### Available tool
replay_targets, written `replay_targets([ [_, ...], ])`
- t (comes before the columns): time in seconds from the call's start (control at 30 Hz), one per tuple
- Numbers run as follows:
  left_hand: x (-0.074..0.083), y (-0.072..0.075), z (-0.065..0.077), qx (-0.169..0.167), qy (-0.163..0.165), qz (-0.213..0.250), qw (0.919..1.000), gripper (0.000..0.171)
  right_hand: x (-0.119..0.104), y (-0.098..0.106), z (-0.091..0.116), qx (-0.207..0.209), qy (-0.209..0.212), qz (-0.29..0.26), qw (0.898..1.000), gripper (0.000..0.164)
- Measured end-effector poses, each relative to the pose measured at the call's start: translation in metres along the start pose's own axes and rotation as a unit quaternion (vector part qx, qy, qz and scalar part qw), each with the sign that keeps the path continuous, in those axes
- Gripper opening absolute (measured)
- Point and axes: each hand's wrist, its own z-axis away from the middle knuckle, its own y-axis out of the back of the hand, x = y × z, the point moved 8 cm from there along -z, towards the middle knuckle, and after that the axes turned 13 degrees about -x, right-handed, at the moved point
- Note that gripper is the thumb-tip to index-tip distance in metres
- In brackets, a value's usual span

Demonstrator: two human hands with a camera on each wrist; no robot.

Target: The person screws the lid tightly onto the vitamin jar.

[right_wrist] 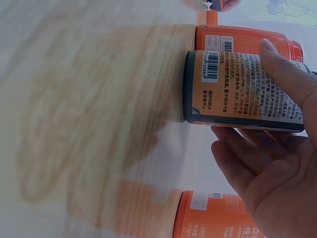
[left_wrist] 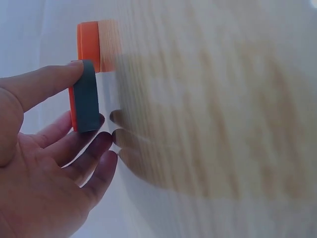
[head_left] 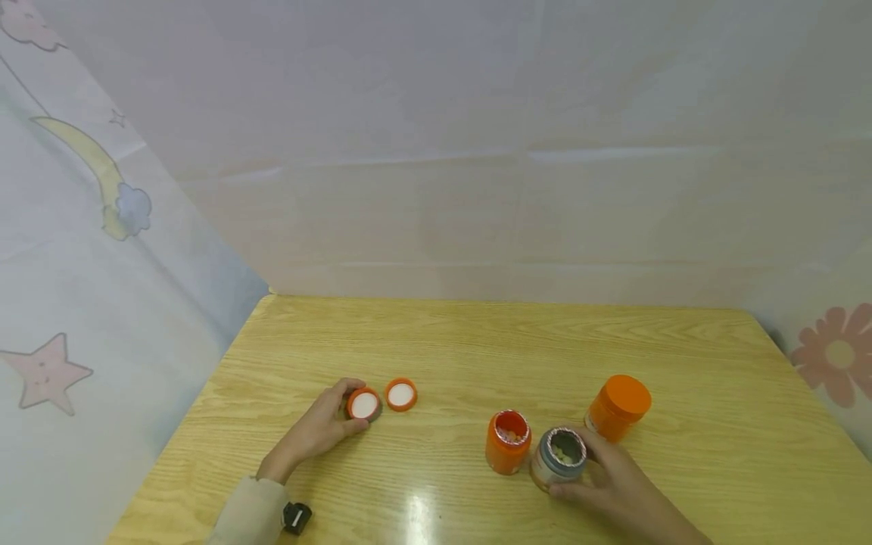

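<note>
My left hand (head_left: 323, 425) pinches a grey screw cap (left_wrist: 86, 96) between thumb and fingers, its white lining and orange inner rim turned upward. Just right of it lies an orange cap (head_left: 401, 394), also lining up. On the right, my right hand (head_left: 609, 481) grips a dark grey jar (right_wrist: 242, 89) with an orange printed label; the jar stands uncapped, and pale pieces show inside. Close to its left side is an open orange jar (head_left: 506, 453), small pieces visible within. Behind the right hand stands a capped orange jar (head_left: 616, 409).
The wooden table (head_left: 450, 341) has a far edge against a pale cloth backdrop (head_left: 409, 227). Patterned cloth with a moon and star hangs along the left side. A black device (head_left: 296, 518) sits at the left cuff.
</note>
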Motion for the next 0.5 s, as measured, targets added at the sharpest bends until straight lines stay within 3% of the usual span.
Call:
replay_targets([
  [0.13, 0.0013, 0.0001, 0.0021, 0.004, 0.000, 0.002, 1.0000, 0.056, 0.0048, -0.0012, 0.0029, -0.010, -0.018, 0.004, 1.000, 0.061],
  [0.37, 0.0035, -0.0016, 0.0045, 0.019, -0.004, 0.006, 0.9998, 0.057, 0.0043, -0.0062, 0.0045, -0.034, 0.034, -0.013, 0.999, 0.060],
  [0.5, 0.0058, -0.0026, 0.0064, 0.029, -0.010, 0.001, 0.9995, 0.058, 0.0054, -0.0092, 0.0057, -0.047, 0.026, -0.010, 0.998, 0.061],
])
